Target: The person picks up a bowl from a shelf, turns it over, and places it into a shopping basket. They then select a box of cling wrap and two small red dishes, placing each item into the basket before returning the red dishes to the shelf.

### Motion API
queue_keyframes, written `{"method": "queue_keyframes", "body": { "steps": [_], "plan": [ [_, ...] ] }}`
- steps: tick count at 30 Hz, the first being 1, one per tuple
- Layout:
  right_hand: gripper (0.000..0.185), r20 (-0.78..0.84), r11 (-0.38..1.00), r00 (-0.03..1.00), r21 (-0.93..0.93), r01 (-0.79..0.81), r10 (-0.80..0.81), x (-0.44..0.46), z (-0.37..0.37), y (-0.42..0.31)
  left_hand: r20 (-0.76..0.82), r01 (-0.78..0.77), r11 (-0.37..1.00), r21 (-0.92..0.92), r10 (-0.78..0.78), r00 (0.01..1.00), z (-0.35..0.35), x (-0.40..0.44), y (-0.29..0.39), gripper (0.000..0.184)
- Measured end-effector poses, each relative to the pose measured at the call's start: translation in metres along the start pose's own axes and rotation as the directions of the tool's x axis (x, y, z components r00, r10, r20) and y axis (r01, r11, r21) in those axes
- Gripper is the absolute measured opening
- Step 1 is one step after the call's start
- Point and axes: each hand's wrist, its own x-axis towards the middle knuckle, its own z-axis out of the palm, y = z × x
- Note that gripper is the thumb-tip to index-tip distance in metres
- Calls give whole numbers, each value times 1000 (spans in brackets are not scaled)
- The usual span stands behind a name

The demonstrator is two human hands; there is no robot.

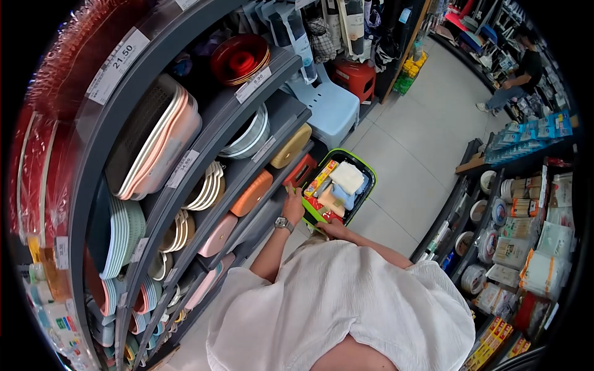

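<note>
A black shopping basket (374,183) with a bright green rim is in front of me, low over the tiled floor. Inside it lie a cream folded cloth (348,177), a blue cloth (344,196), a yellow-and-red box (321,179) and red packets. My left hand (292,206), below a wristwatch, is closed at the basket's left rim, close to a red stool (301,170) on the bottom shelf. My right hand (334,229) is closed on the near rim; its fingertips are partly hidden.
Shelves on my left hold stacked plastic baskets (164,139), basins (247,133), red bowls (240,59) and stools. A light-blue stool (331,111) stands just beyond the basket. Shelves on my right carry packaged goods (513,250). Another person (523,77) is farther down the aisle.
</note>
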Motion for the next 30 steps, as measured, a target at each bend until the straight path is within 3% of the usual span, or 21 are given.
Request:
{"method": "queue_keyframes", "body": {
  "steps": [5, 7, 9, 10, 14, 18, 21, 24, 25, 27, 29, 30],
  "plan": [
    [36, -29, 993, 998, 104, -59, 62, 12, -17, -6, -57, -52, 994, -98, 47, 997, -2, 23, 1, 48],
    [42, -147, 998, 989, 59, 8, 1, 25, -23, 9, -62, -99, 991, -95, 94, 994, 0, 35, 3, 49],
    [47, -314, 985, 938, -134, 108, -146, 22, -37, 6, -44, -151, 979, -136, 146, 988, 6, 50, 2, 53],
    [49, -376, 967, 914, -247, 60, -153, 21, -44, 2, -53, -189, 968, -163, 183, 982, 9, 56, 1, 57],
    [41, -510, 911, 811, -408, 64, -285, 23, -69, 5, -71, -246, 940, -237, 236, 969, 26, 80, -1, 68],
    [32, -570, 899, 743, -428, 96, -351, 32, -95, 10, -149, -216, 910, -354, 173, 974, 45, 92, -18, 66],
    [29, -607, 886, 695, -455, 94, -385, 58, -121, 18, -20, 32, 930, -366, -42, 999, 60, 76, -49, 48],
    [35, -592, 887, 730, -460, 43, -342, 93, -155, 23, 216, 248, 935, -255, -195, 957, 127, 25, -140, 28],
    [36, -601, 872, 713, -488, 32, -362, 105, -166, 28, 295, 219, 964, -150, -168, 941, 152, -3, -175, 27],
    [44, -565, 828, 723, -560, 18, -398, 135, -189, 41, 399, 302, 951, 67, -303, 866, 143, -66, -176, 27],
    [52, -565, 829, 769, -553, -82, -301, 155, -211, 40, 349, 471, 872, 134, -486, 801, 135, -142, -157, 29],
    [53, -532, 828, 817, -545, -133, -220, 169, -225, 46, 439, 376, 877, 300, -477, 762, 150, -185, -164, 30]
  ]
}}
